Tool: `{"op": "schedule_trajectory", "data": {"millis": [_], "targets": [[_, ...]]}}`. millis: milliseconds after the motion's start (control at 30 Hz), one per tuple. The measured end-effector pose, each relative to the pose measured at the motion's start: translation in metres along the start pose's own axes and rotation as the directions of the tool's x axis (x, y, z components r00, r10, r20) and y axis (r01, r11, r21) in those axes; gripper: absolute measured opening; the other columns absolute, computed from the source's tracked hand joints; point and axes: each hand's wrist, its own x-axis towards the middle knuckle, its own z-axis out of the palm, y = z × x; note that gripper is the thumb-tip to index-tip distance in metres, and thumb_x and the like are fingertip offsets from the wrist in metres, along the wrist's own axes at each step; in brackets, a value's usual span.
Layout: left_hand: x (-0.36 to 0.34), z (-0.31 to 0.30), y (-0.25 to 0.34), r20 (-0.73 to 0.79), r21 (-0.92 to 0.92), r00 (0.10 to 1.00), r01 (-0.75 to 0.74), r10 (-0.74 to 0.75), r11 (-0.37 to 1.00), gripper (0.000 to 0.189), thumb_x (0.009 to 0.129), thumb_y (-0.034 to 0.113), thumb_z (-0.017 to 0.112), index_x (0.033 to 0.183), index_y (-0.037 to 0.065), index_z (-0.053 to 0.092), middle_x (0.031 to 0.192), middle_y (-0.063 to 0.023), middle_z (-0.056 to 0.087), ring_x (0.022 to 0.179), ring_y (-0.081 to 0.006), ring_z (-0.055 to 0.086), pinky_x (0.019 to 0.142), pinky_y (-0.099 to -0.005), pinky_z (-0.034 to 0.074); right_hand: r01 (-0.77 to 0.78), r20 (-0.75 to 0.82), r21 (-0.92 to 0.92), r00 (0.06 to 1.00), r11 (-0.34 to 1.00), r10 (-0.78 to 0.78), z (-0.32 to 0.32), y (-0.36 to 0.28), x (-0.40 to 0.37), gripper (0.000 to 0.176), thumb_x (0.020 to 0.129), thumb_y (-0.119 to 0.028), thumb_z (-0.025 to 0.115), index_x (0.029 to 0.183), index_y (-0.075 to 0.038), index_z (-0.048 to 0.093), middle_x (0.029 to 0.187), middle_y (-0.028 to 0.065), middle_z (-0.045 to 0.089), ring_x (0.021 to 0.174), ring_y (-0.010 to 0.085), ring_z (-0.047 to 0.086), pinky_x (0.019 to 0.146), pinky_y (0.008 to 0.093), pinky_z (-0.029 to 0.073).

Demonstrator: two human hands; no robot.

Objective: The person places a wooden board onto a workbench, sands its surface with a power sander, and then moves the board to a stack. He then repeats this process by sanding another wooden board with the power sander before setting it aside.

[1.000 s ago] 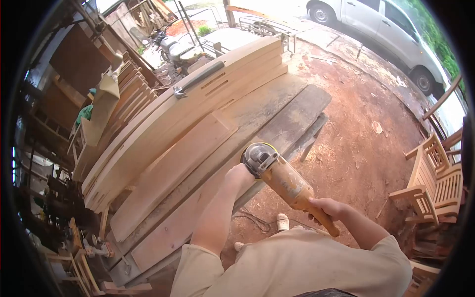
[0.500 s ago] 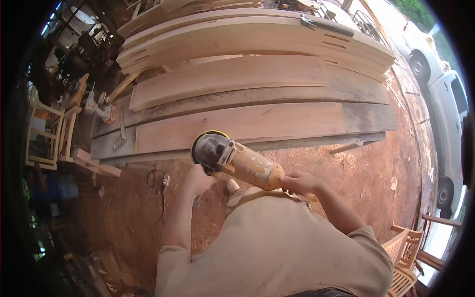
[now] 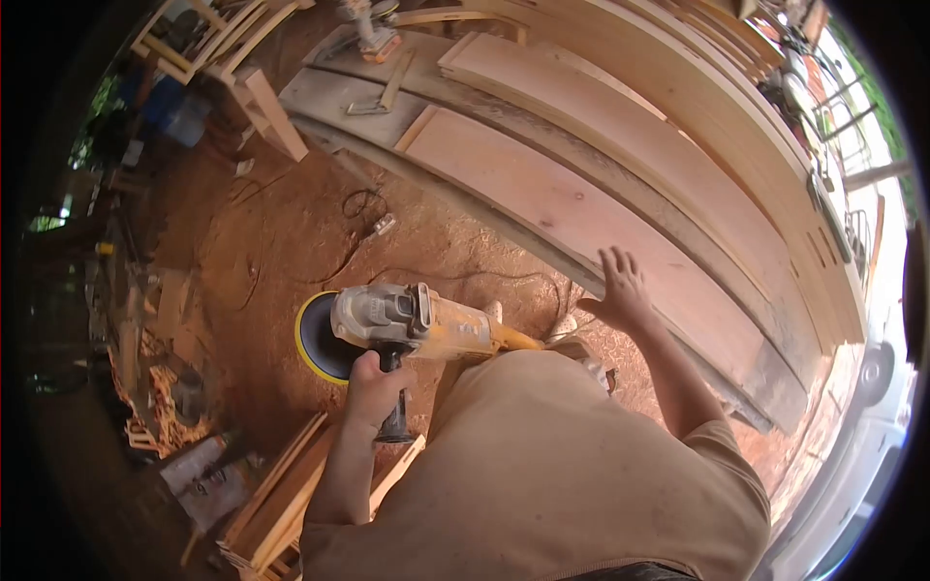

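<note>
My left hand (image 3: 374, 390) is wrapped round the black side handle (image 3: 394, 424) of a yellow disc sander (image 3: 455, 325). The sander's round pad (image 3: 315, 341), dark with a yellow rim, faces left and away from the workbench. The tool's rear end reaches to the front of my shirt. My right hand (image 3: 623, 293) is off the tool, fingers spread, over the near edge of the bench beside a pale wooden board (image 3: 552, 198). That board lies flat with a small knot in its face.
More long boards (image 3: 668, 165) lie behind on the weathered bench (image 3: 341, 102). A try square (image 3: 392, 85) and a cordless drill (image 3: 373, 37) sit at its left end. A cord (image 3: 363, 254) runs over the dirt floor. Wooden frames (image 3: 281, 484) stand at lower left.
My view has turned left. The sander has swung away from the bench, in my left hand. My right hand has let go of its rear end and spread open over the bench edge.
</note>
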Motion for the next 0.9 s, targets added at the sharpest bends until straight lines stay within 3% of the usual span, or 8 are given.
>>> {"op": "schedule_trajectory", "data": {"millis": [167,200,467,533,567,600,667,900], "targets": [[-0.015,0.032,-0.022,-0.272,-0.296,0.958,0.005,-0.089,0.955,0.019,0.077,0.007,0.075,0.088,0.003,0.061,0.072,-0.0031,0.063,0.056,-0.0129,0.059,0.052,-0.0306,0.046,-0.041,0.138,-0.345,0.986,0.938,0.094,0.027,0.076,0.052,0.127,0.076,-0.028,0.087,0.167,-0.008,0.001,0.171,0.0295,-0.007,0.154,0.0602,-0.005,0.116,0.08,0.012],[-0.013,0.037,-0.029,-0.303,-0.288,0.948,0.008,-0.099,0.958,0.015,0.076,0.007,0.075,0.086,0.003,0.064,0.073,-0.0037,0.065,0.057,-0.0129,0.06,0.053,-0.031,0.047,-0.023,0.004,-0.373,1.0,0.928,0.026,0.057,0.102,0.066,0.125,0.077,-0.021,0.084,0.167,-0.01,-0.001,0.171,0.0302,-0.006,0.153,0.0609,-0.002,0.114,0.0802,0.015],[0.004,0.058,-0.048,-0.327,-0.529,0.917,0.022,-0.227,0.848,0.012,0.075,0.005,0.075,0.086,0.002,0.07,0.07,-0.0039,0.066,0.058,-0.0141,0.061,0.053,-0.0301,0.046,0.086,0.201,-0.376,0.979,0.923,-0.01,-0.025,0.061,0.086,0.096,0.084,-0.01,0.068,0.164,-0.007,0.016,0.165,0.0337,0.02,0.143,0.0603,0.032,0.11,0.0704,0.039],[0.004,0.062,-0.044,-0.368,-0.55,0.902,-0.015,-0.226,0.835,0.011,0.076,0.004,0.076,0.084,0.003,0.069,0.068,-0.0055,0.065,0.055,-0.016,0.061,0.05,-0.0307,0.046,0.321,0.129,-0.2,0.945,0.926,-0.3,-0.027,0.112,0.122,0.086,0.083,-0.008,0.068,0.16,-0.006,0.029,0.157,0.0305,0.039,0.139,0.0497,0.046,0.113,0.0578,0.044],[0.003,0.064,-0.043,-0.403,-0.573,0.885,-0.048,-0.231,0.819,0.011,0.077,0.004,0.076,0.083,0.003,0.068,0.066,-0.0072,0.064,0.052,-0.0178,0.061,0.048,-0.0314,0.047,0.372,-0.092,-0.071,0.922,0.926,-0.377,-0.038,0.119,0.126,0.052,0.089,-0.012,0.061,0.141,-0.006,0.057,0.121,0.0284,0.068,0.108,0.0458,0.067,0.09,0.0551,0.055],[0.005,0.066,-0.046,-0.397,-0.574,0.889,-0.047,-0.228,0.817,0.011,0.077,0.004,0.076,0.083,0.003,0.068,0.066,-0.0072,0.064,0.052,-0.0178,0.061,0.048,-0.0314,0.047,0.175,0.006,-0.113,0.985,0.978,-0.175,-0.077,0.095,0.119,0.036,0.089,-0.014,0.064,0.125,-0.008,0.065,0.097,0.0247,0.072,0.095,0.0449,0.071,0.079,0.0553,0.056],[0.009,0.066,-0.057,-0.404,-0.608,0.894,-0.105,-0.193,0.787,0.008,0.076,0.003,0.077,0.08,0.003,0.069,0.067,-0.0074,0.065,0.052,-0.0179,0.062,0.048,-0.031,0.047,0.165,-0.229,-0.091,0.956,0.982,-0.182,-0.085,0.122,0.14,0.019,0.087,-0.017,0.068,0.104,-0.009,0.069,0.083,0.0236,0.07,0.087,0.0445,0.07,0.075,0.0532,0.054],[0.009,0.078,-0.059,-0.433,-0.613,0.873,-0.103,-0.224,0.784,0.007,0.077,0.004,0.076,0.08,0.003,0.07,0.067,-0.0065,0.065,0.054,-0.0173,0.062,0.05,-0.0301,0.046,0.048,-0.007,0.12,0.999,0.992,-0.048,-0.127,0.151,0.136,0.021,0.08,-0.019,0.076,0.087,-0.002,0.068,0.071,0.0114,0.06,0.065,0.0218,0.057,0.063,0.0414,0.044]]}}
